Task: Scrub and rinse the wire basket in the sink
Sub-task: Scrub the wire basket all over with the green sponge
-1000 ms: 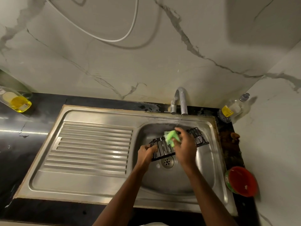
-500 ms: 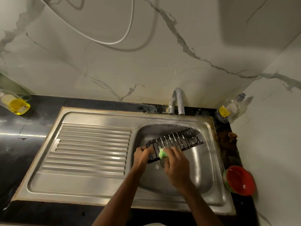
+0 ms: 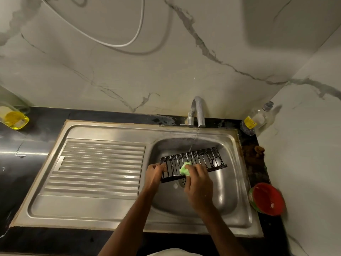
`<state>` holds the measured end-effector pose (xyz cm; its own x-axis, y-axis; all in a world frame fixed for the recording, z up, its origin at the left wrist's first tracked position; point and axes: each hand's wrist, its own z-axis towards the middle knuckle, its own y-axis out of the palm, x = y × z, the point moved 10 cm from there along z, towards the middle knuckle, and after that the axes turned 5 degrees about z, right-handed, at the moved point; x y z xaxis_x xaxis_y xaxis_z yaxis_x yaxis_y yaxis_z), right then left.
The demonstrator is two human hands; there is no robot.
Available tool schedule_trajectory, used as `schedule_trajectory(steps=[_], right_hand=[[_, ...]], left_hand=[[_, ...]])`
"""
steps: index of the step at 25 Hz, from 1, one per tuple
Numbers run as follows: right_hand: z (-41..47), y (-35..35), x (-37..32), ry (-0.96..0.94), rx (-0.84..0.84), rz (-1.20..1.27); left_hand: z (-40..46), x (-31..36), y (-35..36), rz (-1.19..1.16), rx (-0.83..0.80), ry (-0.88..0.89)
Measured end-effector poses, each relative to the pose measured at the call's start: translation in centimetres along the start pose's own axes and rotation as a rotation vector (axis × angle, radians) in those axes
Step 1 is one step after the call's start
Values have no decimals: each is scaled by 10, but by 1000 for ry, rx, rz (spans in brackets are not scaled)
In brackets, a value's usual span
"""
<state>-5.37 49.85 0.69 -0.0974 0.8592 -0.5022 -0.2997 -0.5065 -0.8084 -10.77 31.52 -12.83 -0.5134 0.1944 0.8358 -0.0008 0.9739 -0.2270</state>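
A black wire basket (image 3: 201,159) is held tilted over the steel sink bowl (image 3: 228,191), above the drain. My left hand (image 3: 154,175) grips its left end. My right hand (image 3: 198,183) holds a green sponge (image 3: 185,169) pressed against the basket's near side, left of its middle. A thin stream of water falls from the tap (image 3: 197,111) onto the basket's far edge. White suds cling to the wires.
A ribbed steel draining board (image 3: 96,163) lies left of the bowl. A red bowl (image 3: 267,198) sits on the black counter at right, a clear bottle (image 3: 256,119) in the back right corner, a yellow bottle (image 3: 13,117) at far left. A white hose hangs on the marble wall.
My right hand and the sponge slid from the basket's far upper edge down to its near side. The basket tilted more upright, and the left hand kept its grip.
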Motion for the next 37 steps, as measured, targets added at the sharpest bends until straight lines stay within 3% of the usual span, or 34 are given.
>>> schedule_trajectory(steps=[2, 5, 7, 12, 15, 16, 20, 22, 26, 29, 31, 35, 37], right_hand=[[10, -13, 20, 7, 26, 9], [33, -47, 94, 345, 145, -34], [42, -53, 113, 445, 169, -83], [30, -35, 35, 223, 258, -26], [14, -24, -12, -39, 197, -26], [15, -29, -2, -27, 199, -37], [19, -70, 104, 439, 312, -32], [19, -78, 121, 495, 324, -41], [0, -58, 66, 313, 248, -75], [-20, -29, 1, 64, 132, -39], [-15, -31, -4, -14, 111, -54], [4, -76, 91, 385, 261, -51], [5, -86, 111, 488, 309, -75]], left_hand=[[2, -6, -5, -23, 1, 7], [4, -17, -14, -64, 9, 29], [-1, -17, -14, -67, 11, 24], [-14, 9, -1, -48, -8, 113], [-13, 11, -6, -46, 24, 117], [-14, 11, -8, -51, 23, 118], [-17, 13, -13, -53, 12, 141], [-15, 8, -13, -32, 33, 138], [-15, 17, -2, -34, 62, 148], [-17, 30, -1, -36, 98, 167], [-14, 27, -2, -43, 91, 159], [-8, 12, -11, -75, 105, 131], [-6, 8, -13, -77, 125, 104]])
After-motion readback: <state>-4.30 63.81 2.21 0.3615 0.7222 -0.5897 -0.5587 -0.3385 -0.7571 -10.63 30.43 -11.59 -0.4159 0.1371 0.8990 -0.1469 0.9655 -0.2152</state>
